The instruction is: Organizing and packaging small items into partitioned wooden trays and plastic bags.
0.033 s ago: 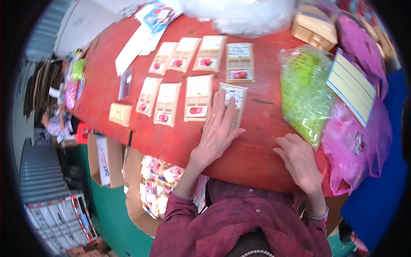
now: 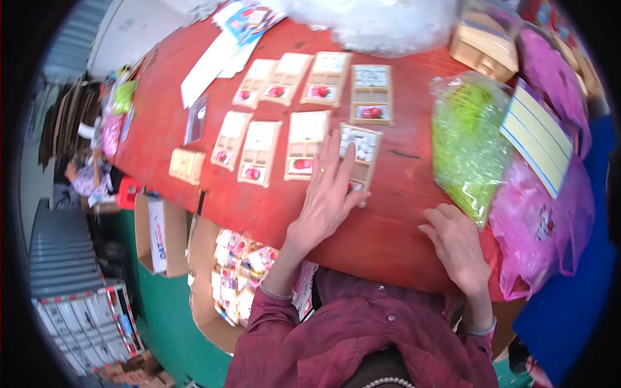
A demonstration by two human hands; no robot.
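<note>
My left hand [image 2: 326, 194] lies flat with fingers stretched over the left side of a small wooden tray [image 2: 366, 155]. White pieces fill that tray's upper part, and its lower part is partly hidden by the hand. Just left of my fingers is another tray [image 2: 307, 139], with a red-fruit card at its near end. A similar tray [image 2: 371, 94] lies beyond, its middle compartment bare. My right hand [image 2: 456, 246] is at the table's near edge, fingers loosely bent and apart, with nothing visible in it.
Several like trays [image 2: 262, 149] stand in two rows on the red table [image 2: 394, 223]. To the right are a clear bag of green shreds [image 2: 469, 142], a pink bag [image 2: 540, 220] and a striped card [image 2: 537, 136]. An open carton [image 2: 204, 291] of colourful packs is below left.
The whole view has shifted slightly. My left fingers sit a little further left on the tray, so more of its lower end shows. My right hand looks almost unchanged.
</note>
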